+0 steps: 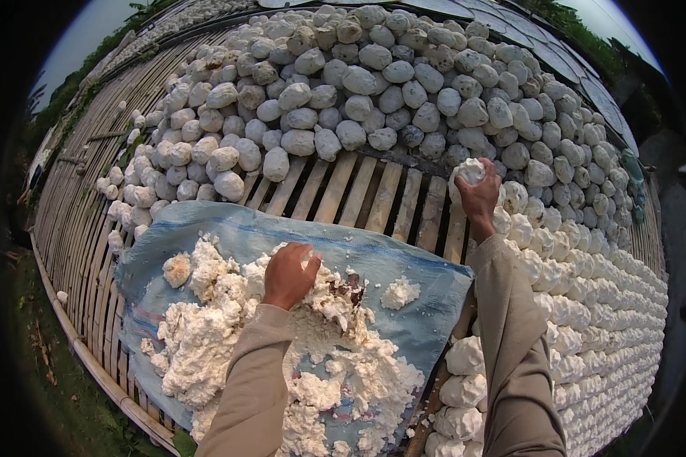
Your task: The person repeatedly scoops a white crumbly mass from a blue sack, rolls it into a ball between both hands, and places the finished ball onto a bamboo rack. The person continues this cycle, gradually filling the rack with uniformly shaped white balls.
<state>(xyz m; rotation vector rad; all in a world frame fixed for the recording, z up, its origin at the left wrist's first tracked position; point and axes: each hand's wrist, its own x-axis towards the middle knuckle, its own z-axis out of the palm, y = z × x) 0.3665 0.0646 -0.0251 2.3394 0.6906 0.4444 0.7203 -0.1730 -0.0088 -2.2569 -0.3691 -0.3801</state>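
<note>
My right hand [481,191] is closed around a white hand-pressed lump [470,170] at the upper end of the rows of similar lumps [549,263] on the right. My left hand [290,273] rests on moist, crumbly white mash [206,331], its fingers partly curled; whether it grips any mash is hidden. The mash lies spread in clumps over a blue woven plastic sheet [434,285]. A brownish clump [177,269] sits near the sheet's upper left, and a small loose clump [400,293] lies to the right of my left hand.
A large pile of greyish-white dried lumps [360,80] fills the far side of the slatted bamboo platform [343,191]. Bigger white lumps [463,390] line the sheet's right edge. A bamboo pole [103,377] edges the platform at left. Round flat trays [549,57] stand behind the pile.
</note>
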